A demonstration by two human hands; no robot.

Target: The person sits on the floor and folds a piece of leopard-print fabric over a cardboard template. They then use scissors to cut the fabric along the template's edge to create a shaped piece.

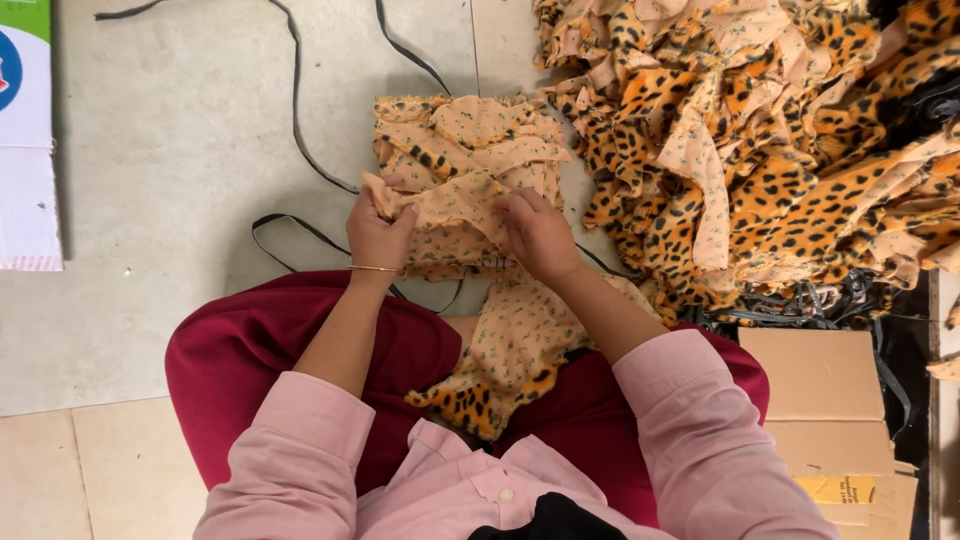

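Note:
My left hand pinches one end of a pale peach fabric strip with small dark specks, and my right hand grips the same strip further along. The strip is stretched between both hands above a small stack of similar peach pieces on the floor. Another piece of leopard-print fabric, peach side up, lies across my lap between the red trousers. A thin bangle circles my left wrist.
A big heap of orange leopard-print fabric pieces fills the upper right. Black straps trail over the grey floor. Flattened cardboard lies at the right, a white and blue box at the left edge.

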